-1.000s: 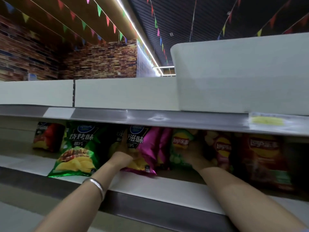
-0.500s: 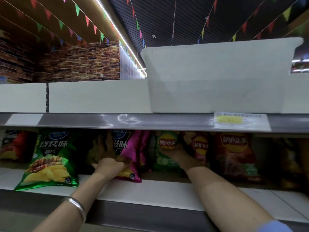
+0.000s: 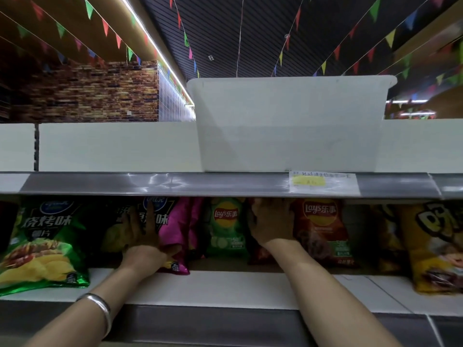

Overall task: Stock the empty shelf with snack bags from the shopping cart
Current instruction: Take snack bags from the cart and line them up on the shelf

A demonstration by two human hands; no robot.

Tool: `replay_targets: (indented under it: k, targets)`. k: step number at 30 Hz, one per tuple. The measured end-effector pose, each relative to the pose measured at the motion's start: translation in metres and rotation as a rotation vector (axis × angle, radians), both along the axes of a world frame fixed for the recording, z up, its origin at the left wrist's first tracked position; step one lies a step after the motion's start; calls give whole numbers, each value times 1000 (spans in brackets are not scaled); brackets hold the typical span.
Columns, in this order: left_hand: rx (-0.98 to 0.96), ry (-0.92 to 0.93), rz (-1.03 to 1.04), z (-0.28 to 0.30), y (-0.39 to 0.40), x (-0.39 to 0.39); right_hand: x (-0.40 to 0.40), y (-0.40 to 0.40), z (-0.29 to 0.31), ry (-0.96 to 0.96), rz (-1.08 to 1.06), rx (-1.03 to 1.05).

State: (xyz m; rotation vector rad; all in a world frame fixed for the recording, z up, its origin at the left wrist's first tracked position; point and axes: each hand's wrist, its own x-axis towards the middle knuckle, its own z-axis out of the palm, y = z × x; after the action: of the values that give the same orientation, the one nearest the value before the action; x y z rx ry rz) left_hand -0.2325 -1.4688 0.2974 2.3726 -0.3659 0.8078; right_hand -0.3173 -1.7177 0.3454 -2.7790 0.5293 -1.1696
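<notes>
A: Left hand (image 3: 144, 236)?
B: Fingers straight and spread, flat against the dark chip bag (image 3: 155, 216), just left of the magenta bag (image 3: 180, 229). Pressing, not gripping. Silver bangle (image 3: 100, 309) on that wrist.

A: Right hand (image 3: 271, 224)?
B: Up in the shelf gap between the green Lay's bag (image 3: 225, 224) and the red Lay's bag (image 3: 323, 229). Back of the hand faces the camera, fingers reach up toward the underside of the upper shelf. It covers a bag behind it; can't tell if it grips that bag or just pushes on it.

A: Where are the snack bags?
B: All on the lower shelf (image 3: 225, 286), standing in a row along the far side. From the left: big green barbecue bag (image 3: 45, 246) tilted forward with its bottom edge near the shelf front, then the dark bag, magenta, green Lay's, red Lay's, and a yellow bag (image 3: 436, 246) at the far right, leaning toward the near edge.

A: Cart?
B: Out of view.

A: Anything else?
B: White plastic bin (image 3: 288, 126) sits on the upper shelf, right of centre. Price label with a yellow patch (image 3: 323, 182) on the rail below it. Coloured bunting (image 3: 190, 53) strung across the dark ceiling, brick wall (image 3: 95, 93) far left.
</notes>
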Motion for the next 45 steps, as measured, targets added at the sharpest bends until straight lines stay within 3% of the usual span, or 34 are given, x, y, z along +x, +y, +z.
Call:
replay_targets:
  k: [4,7,10,12,14,16,19,22,27,31,35,40,45]
  targets:
    - [62,137,37,2,2,7,13,-14,-10,190,35,167]
    - [117,74,104,4,1,-5,21,-12,-14,163,73,17]
    - [310,36,170,17,-8,-39,15,-13,-17,145,82,-74]
    - [359,-98,85,17,-24,-49,10,-14,-18,115,61,-105]
    - [390,-427,-71,10,-42,-43,7,-16,-19,126,49,-186]
    - [448,-570,-204,6,-68,-32,5,-21,-19,116,68,-227]
    - [549,-524,-287,17,-110,-28,11,-33,-24,117,141,-249]
    - [508,-455,-320,23,-137,-13,20,-38,-31,162,137,-256]
    - [696,-377,-192,8,-145,19,20,-39,-34,161,64,-204]
    - [651,-350,-128,9,-150,15,22,-32,-33,199,-25,-195]
    - [695,-328,-74,4,-149,20,25,-38,-37,223,85,-126]
    - [732,-441,-91,-3,-150,30,27,-40,-40,170,72,-120]
    - [721,-263,-99,8,-143,-3,6,-17,-31,120,80,-157]
